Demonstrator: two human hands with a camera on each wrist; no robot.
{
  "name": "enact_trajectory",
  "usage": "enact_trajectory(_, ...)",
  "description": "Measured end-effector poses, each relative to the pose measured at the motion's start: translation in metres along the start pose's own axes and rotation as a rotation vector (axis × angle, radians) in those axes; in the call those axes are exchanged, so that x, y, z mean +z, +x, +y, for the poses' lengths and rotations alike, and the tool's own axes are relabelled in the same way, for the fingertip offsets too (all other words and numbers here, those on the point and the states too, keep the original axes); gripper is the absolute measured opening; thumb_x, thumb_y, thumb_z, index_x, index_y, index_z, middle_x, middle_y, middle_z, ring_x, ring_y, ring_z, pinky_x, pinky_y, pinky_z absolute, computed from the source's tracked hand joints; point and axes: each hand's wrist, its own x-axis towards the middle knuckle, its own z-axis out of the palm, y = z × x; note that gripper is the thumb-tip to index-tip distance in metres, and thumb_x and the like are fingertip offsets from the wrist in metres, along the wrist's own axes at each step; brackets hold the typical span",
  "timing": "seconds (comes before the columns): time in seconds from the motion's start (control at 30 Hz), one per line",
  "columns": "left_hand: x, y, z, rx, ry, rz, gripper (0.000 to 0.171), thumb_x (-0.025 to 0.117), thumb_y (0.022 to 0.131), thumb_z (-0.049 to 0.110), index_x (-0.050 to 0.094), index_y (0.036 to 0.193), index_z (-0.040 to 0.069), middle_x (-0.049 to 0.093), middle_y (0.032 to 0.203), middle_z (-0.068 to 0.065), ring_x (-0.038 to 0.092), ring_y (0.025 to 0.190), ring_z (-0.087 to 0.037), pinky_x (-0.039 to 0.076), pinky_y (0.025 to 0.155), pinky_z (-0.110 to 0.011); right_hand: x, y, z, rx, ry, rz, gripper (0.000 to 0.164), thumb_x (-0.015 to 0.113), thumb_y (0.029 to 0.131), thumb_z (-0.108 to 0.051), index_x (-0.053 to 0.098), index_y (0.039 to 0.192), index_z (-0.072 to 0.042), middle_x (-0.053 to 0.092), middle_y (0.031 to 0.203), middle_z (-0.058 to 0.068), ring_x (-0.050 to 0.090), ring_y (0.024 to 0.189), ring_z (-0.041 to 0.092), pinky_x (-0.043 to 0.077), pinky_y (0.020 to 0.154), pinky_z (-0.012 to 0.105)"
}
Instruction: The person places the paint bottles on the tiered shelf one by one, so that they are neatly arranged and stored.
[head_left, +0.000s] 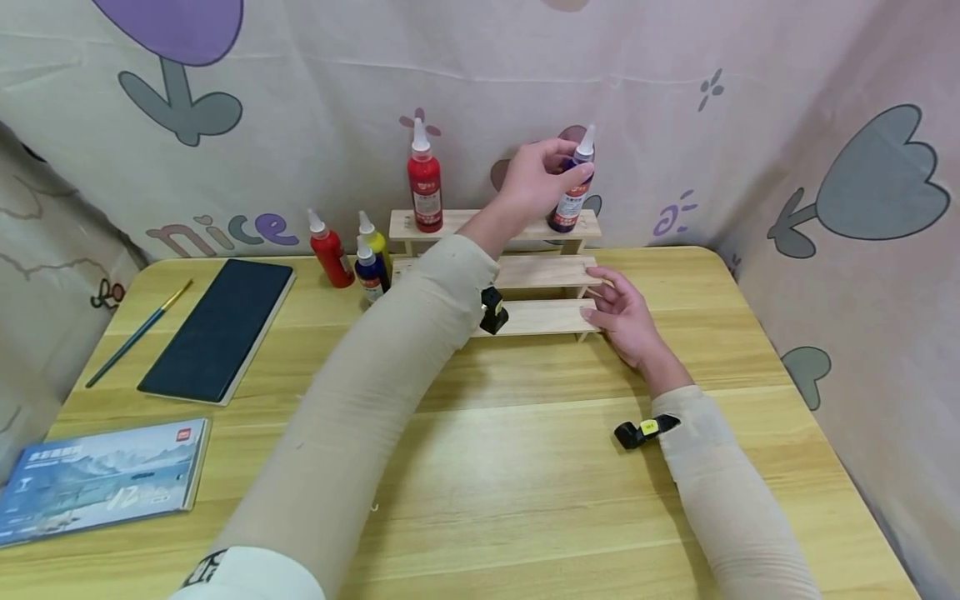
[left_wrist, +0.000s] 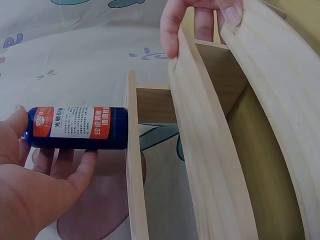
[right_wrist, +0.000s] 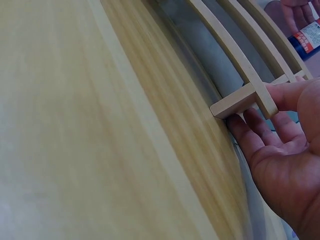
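Observation:
A three-step wooden rack (head_left: 536,271) stands at the table's back. My left hand (head_left: 536,179) grips a dark blue ink bottle (head_left: 570,208) near its neck, fingers and thumb around its upper part. The bottle's base is right at the top step's right end; its white nozzle points up. In the left wrist view the label on the blue ink bottle (left_wrist: 75,122) faces the camera. With my right hand (head_left: 626,321) I hold the rack's right end, thumb at the bottom step (right_wrist: 235,47) and fingers behind the end. A red ink bottle (head_left: 426,196) stands upright on the top step's left.
Left of the rack are a smaller red bottle (head_left: 331,254), a yellow bottle (head_left: 375,237) and a blue bottle (head_left: 371,275). A dark notebook (head_left: 217,329), a paintbrush (head_left: 138,333) and a blue picture-covered pad (head_left: 105,479) lie at the left. Printed cloth (head_left: 465,83) hangs behind.

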Motion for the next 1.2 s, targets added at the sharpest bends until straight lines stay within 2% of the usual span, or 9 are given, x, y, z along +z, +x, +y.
enact_trajectory(0.13,-0.005,-0.005,-0.005,-0.002,-0.01,-0.002,0.048,0.071,0.093,0.039,0.061,0.137,0.021,0.064,0.125,0.004,0.057,0.112,-0.007,0.045,0.096,-0.025,0.002,0.003,0.003,0.004,0.003,-0.004,0.069,0.052,0.083,0.031,0.054,0.139,-0.009,0.057,0.135,0.015,0.039,0.131,0.053,0.053,0.091,0.031)
enact_trajectory(0.27,-0.014,-0.017,-0.01,0.008,-0.057,-0.015,0.055,0.064,0.096,0.047,0.052,0.145,0.024,0.06,0.13,0.005,0.054,0.116,-0.007,0.045,0.097,-0.027,0.006,0.005,0.004,0.017,0.001,-0.012,0.069,0.053,0.083,0.031,0.053,0.139,-0.009,0.056,0.136,0.016,0.038,0.131,0.054,0.053,0.092,0.033)
enact_trajectory(0.43,-0.023,-0.036,-0.014,0.016,-0.098,-0.015,0.056,0.06,0.098,0.047,0.046,0.148,0.024,0.054,0.137,0.006,0.048,0.124,-0.007,0.041,0.103,-0.03,0.007,0.007,0.005,0.024,-0.016,-0.016,0.068,0.053,0.084,0.03,0.052,0.14,-0.008,0.055,0.137,0.017,0.038,0.131,0.053,0.052,0.092,0.032)
enact_trajectory(0.6,-0.026,-0.056,-0.018,0.022,-0.137,0.001,0.056,0.058,0.099,0.048,0.045,0.148,0.024,0.049,0.144,0.006,0.045,0.129,-0.008,0.039,0.106,-0.036,0.006,0.006,0.005,0.029,-0.022,-0.009,0.068,0.053,0.084,0.029,0.051,0.141,-0.009,0.049,0.141,0.025,0.039,0.13,0.052,0.052,0.093,0.031)
enact_trajectory(0.7,-0.028,-0.069,-0.02,0.069,-0.142,0.007,0.055,0.057,0.101,0.045,0.045,0.148,0.021,0.048,0.146,0.002,0.044,0.13,-0.011,0.039,0.106,-0.037,0.006,0.006,0.005,0.026,-0.017,-0.006,0.069,0.053,0.084,0.03,0.052,0.14,-0.009,0.048,0.142,0.027,0.04,0.13,0.052,0.053,0.092,0.032)
enact_trajectory(0.9,-0.035,-0.099,-0.026,0.135,-0.137,0.059,0.048,0.058,0.102,0.038,0.049,0.145,0.019,0.052,0.141,0.003,0.05,0.124,-0.013,0.044,0.101,-0.033,0.004,0.005,0.006,0.02,-0.004,0.0,0.069,0.053,0.083,0.03,0.053,0.139,-0.01,0.055,0.137,0.018,0.042,0.13,0.049,0.054,0.09,0.033)
enact_trajectory(1.07,-0.043,-0.123,-0.031,0.176,-0.207,0.111,0.042,0.061,0.101,0.03,0.053,0.141,0.019,0.054,0.138,0.003,0.054,0.121,-0.015,0.048,0.096,-0.031,0.004,0.005,0.007,0.026,0.01,-0.002,0.07,0.053,0.082,0.031,0.053,0.14,-0.009,0.056,0.136,0.016,0.045,0.129,0.045,0.054,0.09,0.033)
enact_trajectory(1.2,-0.055,-0.138,-0.034,0.222,-0.25,0.162,0.04,0.063,0.101,0.023,0.054,0.139,0.016,0.055,0.136,0.002,0.054,0.121,-0.015,0.048,0.097,-0.03,0.006,0.005,0.008,0.021,0.016,-0.008,0.07,0.054,0.082,0.03,0.052,0.14,-0.009,0.055,0.136,0.018,0.051,0.125,0.038,0.053,0.091,0.033)
